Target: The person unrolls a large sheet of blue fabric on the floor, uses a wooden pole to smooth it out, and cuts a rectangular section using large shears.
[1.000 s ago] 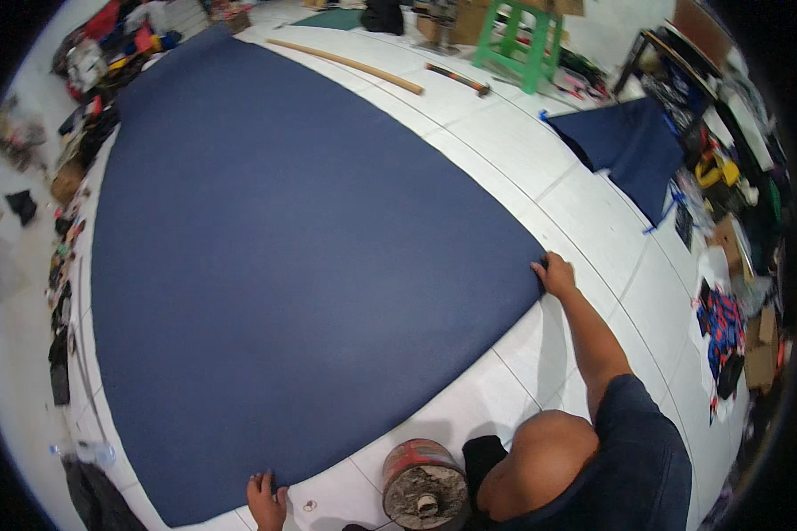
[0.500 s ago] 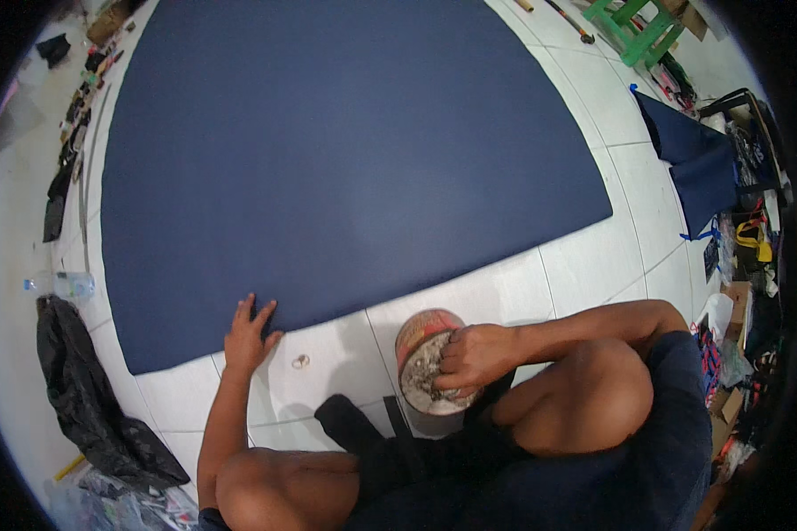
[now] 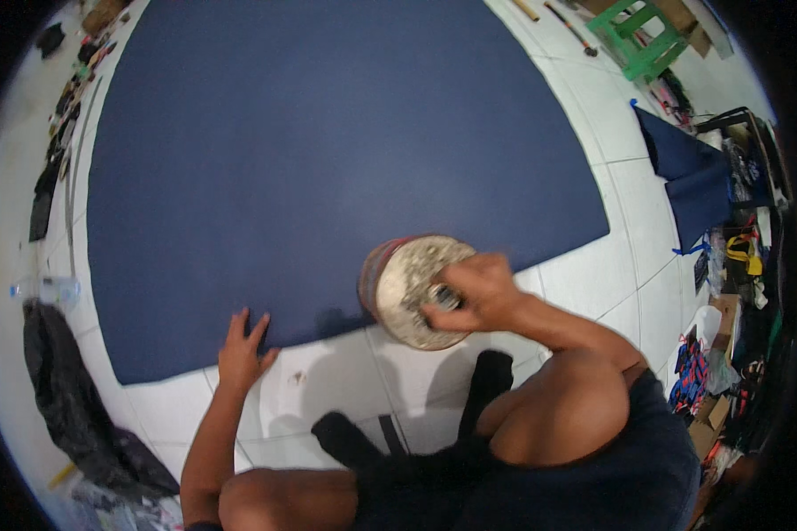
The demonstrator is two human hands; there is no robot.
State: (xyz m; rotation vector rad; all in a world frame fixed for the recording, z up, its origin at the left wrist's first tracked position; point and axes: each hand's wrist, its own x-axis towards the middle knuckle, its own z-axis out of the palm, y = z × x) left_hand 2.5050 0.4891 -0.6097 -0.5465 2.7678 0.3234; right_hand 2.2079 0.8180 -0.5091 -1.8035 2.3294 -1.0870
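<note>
A large dark blue sheet (image 3: 328, 159) lies flat on the white tiled floor before me. On its near left edge my left hand (image 3: 242, 354) rests with the fingers spread. A round can (image 3: 376, 274), reddish at the side and packed with a grey-white, cement-like mass, is over the sheet's near edge. My right hand (image 3: 483, 292) grips it by a short metal handle (image 3: 444, 297) at the middle of its top. I cannot tell whether the can touches the sheet.
Far right stands a green plastic stool (image 3: 638, 40) beside a hammer (image 3: 576, 31). Folded blue cloth (image 3: 695, 168) and cluttered bags line the right side. At the left lie a clear bottle (image 3: 58, 289) and a crumpled black cloth (image 3: 75, 398).
My right hand has lifted the can from the floor between my legs and carried it forward over the sheet's near edge. My left hand stays on the sheet.
</note>
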